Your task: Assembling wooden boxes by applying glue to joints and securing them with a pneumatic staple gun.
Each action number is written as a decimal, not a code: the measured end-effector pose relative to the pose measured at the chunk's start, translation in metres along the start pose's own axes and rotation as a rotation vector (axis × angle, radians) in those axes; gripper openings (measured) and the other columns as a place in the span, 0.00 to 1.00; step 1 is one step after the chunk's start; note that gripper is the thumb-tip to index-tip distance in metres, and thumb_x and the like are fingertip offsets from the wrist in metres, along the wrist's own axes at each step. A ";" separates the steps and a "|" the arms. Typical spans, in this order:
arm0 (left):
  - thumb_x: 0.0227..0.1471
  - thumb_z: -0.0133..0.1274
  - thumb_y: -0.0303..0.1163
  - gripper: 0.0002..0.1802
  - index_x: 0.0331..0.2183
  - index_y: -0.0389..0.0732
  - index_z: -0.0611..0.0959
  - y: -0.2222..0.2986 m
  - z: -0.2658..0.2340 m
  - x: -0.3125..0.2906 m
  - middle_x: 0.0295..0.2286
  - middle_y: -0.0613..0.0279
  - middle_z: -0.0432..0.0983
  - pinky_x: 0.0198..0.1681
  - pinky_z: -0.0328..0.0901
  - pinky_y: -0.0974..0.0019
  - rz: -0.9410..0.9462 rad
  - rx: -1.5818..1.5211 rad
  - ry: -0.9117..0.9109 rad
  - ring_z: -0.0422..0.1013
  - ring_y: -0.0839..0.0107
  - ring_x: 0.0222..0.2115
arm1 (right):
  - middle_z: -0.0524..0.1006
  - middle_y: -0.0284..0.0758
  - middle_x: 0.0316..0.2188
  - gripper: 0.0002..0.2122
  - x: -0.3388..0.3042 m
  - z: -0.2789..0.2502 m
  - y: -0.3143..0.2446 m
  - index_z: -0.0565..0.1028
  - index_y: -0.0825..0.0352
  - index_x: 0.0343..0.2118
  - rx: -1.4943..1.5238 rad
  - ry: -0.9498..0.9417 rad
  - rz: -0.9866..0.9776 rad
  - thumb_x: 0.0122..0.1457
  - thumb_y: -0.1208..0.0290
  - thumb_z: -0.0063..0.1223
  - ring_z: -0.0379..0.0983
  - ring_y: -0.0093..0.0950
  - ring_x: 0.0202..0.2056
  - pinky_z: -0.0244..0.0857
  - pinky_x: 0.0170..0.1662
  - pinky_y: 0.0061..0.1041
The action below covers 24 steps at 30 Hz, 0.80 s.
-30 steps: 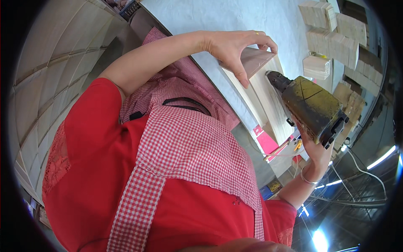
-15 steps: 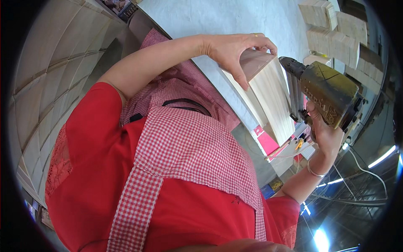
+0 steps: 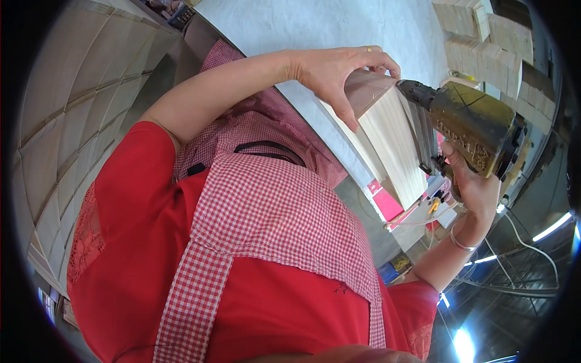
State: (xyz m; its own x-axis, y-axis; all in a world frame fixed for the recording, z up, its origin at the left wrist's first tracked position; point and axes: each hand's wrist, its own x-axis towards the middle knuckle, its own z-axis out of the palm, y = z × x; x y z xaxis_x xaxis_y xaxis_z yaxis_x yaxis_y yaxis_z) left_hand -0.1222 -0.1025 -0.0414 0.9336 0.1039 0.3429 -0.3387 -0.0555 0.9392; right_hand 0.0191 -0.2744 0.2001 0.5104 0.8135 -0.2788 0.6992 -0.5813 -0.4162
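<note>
I judge this fastening: left hand [image 3: 330,72] clamps pale, rectangular wooden box [image 3: 392,136]; right hand [image 3: 475,192] grips yellow-black metal nail gun [image 3: 471,115], nose at box corner. Next requires square alignment.

Bright worktop [image 3: 339,30]; round light [image 3: 463,346] glaring lower right; fisheye-bent edges, black corners.

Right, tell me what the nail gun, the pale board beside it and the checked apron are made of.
Nail gun: probably cast metal, its yellow finish worn dark, with raised markings.
Pale board: looks like bare, unvarnished wood; straight grain lines show.
Checked apron: woven cloth, from its soft folds; cotton or synthetic, I can't tell.
</note>
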 end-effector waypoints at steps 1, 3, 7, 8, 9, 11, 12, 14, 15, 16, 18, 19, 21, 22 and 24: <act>0.20 0.74 0.41 0.56 0.55 0.46 0.68 -0.001 0.000 0.000 0.48 0.61 0.65 0.57 0.59 0.59 0.002 0.001 -0.002 0.63 0.65 0.52 | 0.80 0.38 0.41 0.21 0.002 -0.002 -0.004 0.75 0.74 0.46 -0.048 -0.013 0.066 0.49 0.76 0.70 0.76 0.26 0.40 0.70 0.45 0.25; 0.21 0.73 0.41 0.57 0.57 0.47 0.67 -0.002 0.000 0.000 0.49 0.60 0.65 0.58 0.58 0.58 0.023 0.026 0.009 0.62 0.64 0.53 | 0.81 0.37 0.41 0.20 0.005 -0.004 -0.009 0.76 0.74 0.45 -0.142 -0.038 0.196 0.50 0.74 0.70 0.76 0.26 0.39 0.70 0.45 0.25; 0.23 0.73 0.42 0.59 0.60 0.48 0.65 0.001 0.003 -0.008 0.53 0.58 0.64 0.59 0.57 0.57 0.004 0.089 0.031 0.61 0.62 0.55 | 0.81 0.32 0.39 0.17 0.001 0.001 -0.003 0.79 0.69 0.44 -0.104 0.007 0.080 0.54 0.69 0.67 0.75 0.21 0.37 0.70 0.41 0.22; 0.24 0.73 0.43 0.60 0.61 0.48 0.64 0.002 0.004 -0.011 0.54 0.58 0.63 0.60 0.57 0.56 -0.012 0.111 0.040 0.61 0.61 0.56 | 0.81 0.32 0.39 0.17 -0.003 0.002 -0.001 0.79 0.69 0.44 -0.103 0.010 0.079 0.54 0.69 0.67 0.75 0.21 0.37 0.70 0.41 0.22; 0.24 0.73 0.43 0.60 0.61 0.48 0.64 0.003 0.006 -0.015 0.54 0.58 0.63 0.60 0.57 0.56 -0.011 0.113 0.038 0.61 0.61 0.56 | 0.81 0.32 0.39 0.17 -0.008 0.003 0.000 0.78 0.69 0.45 -0.066 0.018 0.014 0.54 0.70 0.67 0.75 0.22 0.37 0.70 0.41 0.22; 0.27 0.73 0.43 0.59 0.61 0.46 0.63 0.004 0.010 -0.024 0.56 0.56 0.62 0.61 0.56 0.55 0.038 0.186 0.137 0.60 0.60 0.57 | 0.81 0.33 0.40 0.17 -0.018 0.006 0.004 0.77 0.70 0.47 0.008 0.034 -0.114 0.55 0.71 0.66 0.75 0.22 0.37 0.69 0.41 0.22; 0.28 0.72 0.44 0.59 0.62 0.45 0.62 0.004 0.013 -0.028 0.57 0.55 0.61 0.61 0.55 0.55 0.063 0.222 0.185 0.60 0.59 0.58 | 0.81 0.33 0.40 0.17 -0.025 0.008 0.007 0.77 0.70 0.47 0.010 0.036 -0.113 0.55 0.71 0.66 0.75 0.22 0.37 0.69 0.41 0.22; 0.31 0.71 0.42 0.56 0.61 0.43 0.63 0.003 0.029 -0.033 0.58 0.54 0.61 0.61 0.55 0.55 0.075 0.313 0.259 0.61 0.58 0.57 | 0.81 0.36 0.39 0.19 -0.039 0.012 0.011 0.77 0.72 0.44 0.004 0.055 -0.062 0.49 0.73 0.70 0.76 0.24 0.37 0.70 0.43 0.24; 0.34 0.70 0.40 0.53 0.61 0.41 0.63 0.001 0.039 -0.034 0.58 0.53 0.61 0.61 0.55 0.55 0.089 0.401 0.331 0.61 0.57 0.57 | 0.81 0.38 0.38 0.20 -0.044 0.013 0.011 0.77 0.74 0.42 0.000 0.065 -0.036 0.46 0.74 0.72 0.76 0.25 0.38 0.70 0.44 0.26; 0.37 0.68 0.38 0.50 0.60 0.39 0.63 -0.001 0.047 -0.034 0.58 0.52 0.61 0.60 0.55 0.55 0.106 0.488 0.402 0.62 0.56 0.56 | 0.81 0.38 0.38 0.20 -0.047 0.014 0.009 0.77 0.74 0.42 -0.002 0.067 -0.035 0.46 0.74 0.72 0.76 0.25 0.38 0.70 0.44 0.26; 0.41 0.64 0.36 0.45 0.60 0.38 0.64 -0.007 0.059 -0.030 0.56 0.52 0.63 0.60 0.56 0.55 0.093 0.557 0.445 0.63 0.57 0.55 | 0.81 0.36 0.40 0.19 -0.053 0.015 0.005 0.76 0.73 0.45 -0.001 -0.020 -0.047 0.52 0.73 0.68 0.75 0.24 0.38 0.70 0.42 0.24; 0.45 0.59 0.34 0.40 0.59 0.37 0.65 -0.009 0.063 -0.028 0.55 0.51 0.65 0.59 0.57 0.54 0.076 0.628 0.489 0.65 0.57 0.54 | 0.80 0.35 0.40 0.18 -0.055 0.016 0.002 0.76 0.72 0.47 0.000 -0.064 -0.054 0.55 0.72 0.66 0.75 0.23 0.38 0.70 0.42 0.23; 0.48 0.54 0.31 0.35 0.58 0.36 0.66 -0.012 0.068 -0.027 0.53 0.51 0.68 0.58 0.57 0.54 0.062 0.699 0.533 0.66 0.58 0.53 | 0.81 0.36 0.39 0.19 -0.055 0.020 -0.006 0.76 0.72 0.45 0.005 -0.037 -0.028 0.52 0.73 0.68 0.75 0.24 0.38 0.70 0.42 0.24; 0.49 0.52 0.29 0.33 0.58 0.36 0.66 -0.012 0.070 -0.027 0.53 0.51 0.68 0.58 0.58 0.54 0.052 0.712 0.534 0.66 0.58 0.52 | 0.81 0.37 0.39 0.19 -0.054 0.023 -0.011 0.76 0.73 0.43 0.011 -0.011 0.000 0.48 0.74 0.70 0.76 0.25 0.38 0.70 0.42 0.25; 0.50 0.48 0.24 0.31 0.58 0.36 0.66 -0.012 0.071 -0.026 0.53 0.52 0.68 0.57 0.58 0.52 0.033 0.739 0.536 0.67 0.59 0.52 | 0.82 0.38 0.38 0.20 -0.055 0.024 -0.013 0.77 0.73 0.41 0.016 0.015 0.027 0.45 0.75 0.72 0.77 0.26 0.37 0.70 0.43 0.27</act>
State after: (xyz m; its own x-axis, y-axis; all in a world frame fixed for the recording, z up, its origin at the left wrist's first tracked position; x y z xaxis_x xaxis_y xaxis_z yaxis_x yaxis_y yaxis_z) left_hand -0.1346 -0.1754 -0.0627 0.6832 0.5282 0.5042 -0.0306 -0.6692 0.7425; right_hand -0.0302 -0.3111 0.1997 0.5366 0.7971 -0.2769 0.6769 -0.6025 -0.4227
